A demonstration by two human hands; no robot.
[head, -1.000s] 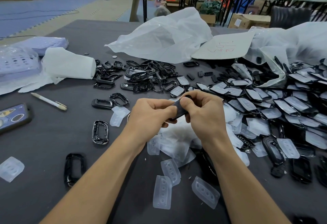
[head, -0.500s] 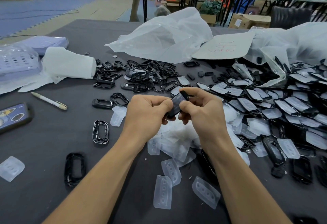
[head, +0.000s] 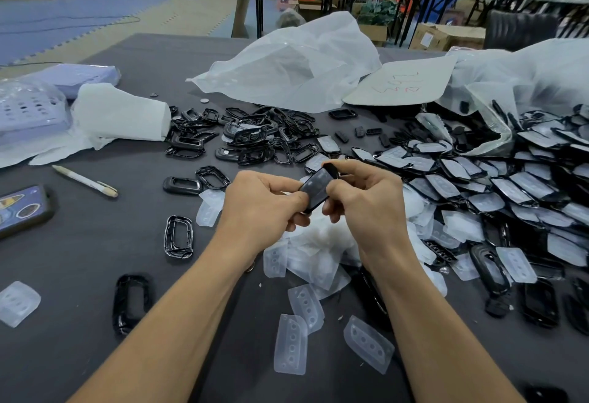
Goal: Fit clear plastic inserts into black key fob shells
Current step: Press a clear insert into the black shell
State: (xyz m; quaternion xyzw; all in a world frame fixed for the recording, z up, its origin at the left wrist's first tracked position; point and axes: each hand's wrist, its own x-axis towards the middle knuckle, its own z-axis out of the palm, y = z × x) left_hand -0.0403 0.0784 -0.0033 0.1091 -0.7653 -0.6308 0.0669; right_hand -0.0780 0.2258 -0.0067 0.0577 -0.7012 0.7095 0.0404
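Above the table's middle, both hands hold one black key fob shell with a clear insert in it, tilted up to the right. My left hand grips its lower left side. My right hand pinches its right side, the thumb on its face. Under the hands lies a heap of clear plastic inserts, with loose ones nearer me. Empty black shells are piled further back. Shells with inserts fitted spread to the right.
A loose black frame and another lie to the left. A pen, a phone and white foam wrap are at far left. White plastic bags and a card sign lie behind the piles.
The shell has tilted up and shows more between my fingers. Both hands have shifted slightly, the right thumb now on the shell's face.
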